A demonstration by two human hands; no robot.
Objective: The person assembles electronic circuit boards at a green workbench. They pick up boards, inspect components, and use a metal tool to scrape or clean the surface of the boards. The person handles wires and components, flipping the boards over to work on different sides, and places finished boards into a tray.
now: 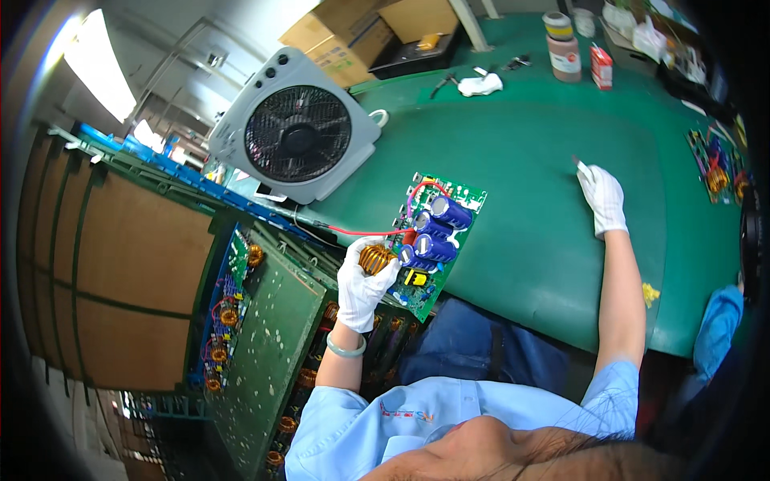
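Note:
My left hand, in a white glove, grips a green circuit board at its left edge. Its fingers wrap round a copper-wound toroid coil on that board. Several blue cylindrical capacitors stand on the board beside the coil, with a small yellow part below them. A red wire runs from the board out to the left. Over the green mat, well to the right, my gloved right hand is closed on a thin pen-like object, mostly hidden by the fingers.
A grey box fan stands at the back left. Left of me are racks with more coil-bearing boards. Another circuit board lies at the far right. A bottle, a small red-white box and cardboard boxes sit at the back.

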